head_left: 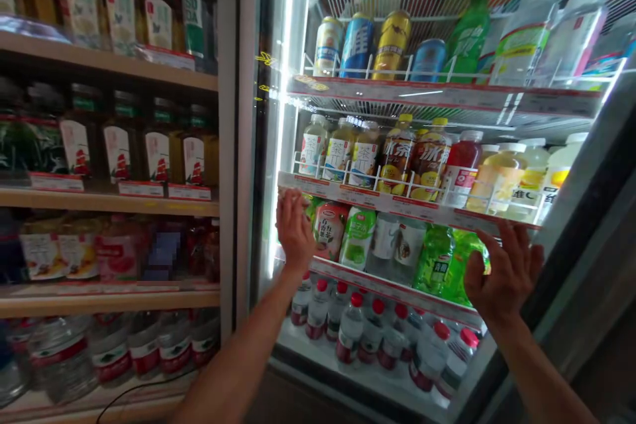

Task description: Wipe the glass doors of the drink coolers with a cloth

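Both my hands are raised in front of a lit drinks fridge with wire shelves. My left hand [295, 228] is at the left end of the middle shelf's front strip [368, 196], fingers pointing up and nothing visible in them. Beside it stands a red-labelled tea bottle [330, 230]. My right hand [507, 271] has its fingers apart near the right end of that strip, in front of green bottles [467, 255]. Whether either hand touches the strip, I cannot tell. Tea bottles [395, 156] and a red drink bottle [462, 169] line the middle shelf.
Cans [391, 46] and larger bottles stand on the upper shelf [447, 94]. Red-capped water bottles [350, 328] fill the bottom. To the left, a wooden rack [109, 200] holds many bottles. The fridge's dark frame [591, 232] runs down the right.
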Demonstrator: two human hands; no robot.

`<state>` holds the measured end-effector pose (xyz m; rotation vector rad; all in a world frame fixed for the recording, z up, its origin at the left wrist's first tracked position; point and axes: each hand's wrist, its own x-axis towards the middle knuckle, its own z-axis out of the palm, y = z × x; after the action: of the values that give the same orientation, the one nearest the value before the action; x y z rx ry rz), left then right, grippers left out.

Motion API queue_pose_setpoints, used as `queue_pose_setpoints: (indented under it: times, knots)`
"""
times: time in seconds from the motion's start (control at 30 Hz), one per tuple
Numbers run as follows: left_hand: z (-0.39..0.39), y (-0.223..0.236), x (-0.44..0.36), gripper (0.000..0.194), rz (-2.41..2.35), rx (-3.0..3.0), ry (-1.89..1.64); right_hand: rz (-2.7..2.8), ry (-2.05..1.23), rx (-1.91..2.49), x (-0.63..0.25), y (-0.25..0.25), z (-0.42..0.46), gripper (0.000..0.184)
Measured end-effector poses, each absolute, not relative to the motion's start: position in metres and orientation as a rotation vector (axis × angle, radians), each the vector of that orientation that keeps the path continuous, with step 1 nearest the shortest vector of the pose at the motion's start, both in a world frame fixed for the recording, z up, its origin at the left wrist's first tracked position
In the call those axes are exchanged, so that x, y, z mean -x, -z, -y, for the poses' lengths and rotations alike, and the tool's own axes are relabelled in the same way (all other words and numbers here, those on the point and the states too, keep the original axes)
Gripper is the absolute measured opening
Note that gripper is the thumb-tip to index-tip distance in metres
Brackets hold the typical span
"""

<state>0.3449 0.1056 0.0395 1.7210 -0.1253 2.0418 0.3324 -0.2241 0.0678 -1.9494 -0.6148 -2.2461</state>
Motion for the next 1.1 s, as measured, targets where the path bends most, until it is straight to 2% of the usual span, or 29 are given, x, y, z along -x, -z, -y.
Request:
queue_pose_setpoints:
  times: [0.17,0.37,0.43,0.6,0.8,0.87,1.0,1.03,1.1]
  knots:
    - [-0.071,-0.032,-0.341,0.04,0.749,-1.999,-2.03,0.651,2.235,1.941,-0.333,-0.068,0.226,0.048]
    - [-0.124,-0.039,-0.349,0.042,0.015,-1.663,-2.052,0.668,2.221,1.934,-0.334,-0.067,0.226,0.047]
    - [-0.109,-0.03,-0.347,0.044,0.103,-1.725,-2.03,0.626,2.176,1.933,-0.333,-0.067,0.225,0.046]
    - [-0.072,0.003,-0.339,0.044,0.881,-2.125,-1.988,0.504,2.044,1.916,-0.327,-0.065,0.22,0.041]
    - [-0.112,0.007,-0.34,0.046,0.013,-1.767,-1.973,0.474,1.975,1.897,-0.324,-0.062,0.215,0.041]
    - [-0.097,0.009,-0.337,0.046,0.131,-1.822,-1.954,0.455,1.964,1.901,-0.324,-0.062,0.215,0.041]
    - [-0.07,0.017,-0.329,0.043,0.895,-2.147,-1.931,0.457,1.956,1.919,-0.325,-0.061,0.218,0.042]
    - [-0.073,0.017,-0.33,0.042,0.937,-2.169,-1.934,0.467,1.961,1.918,-0.326,-0.061,0.219,0.042]
    - [-0.093,0.011,-0.333,0.043,0.682,-2.099,-1.981,0.484,1.966,1.912,-0.326,-0.061,0.219,0.042]
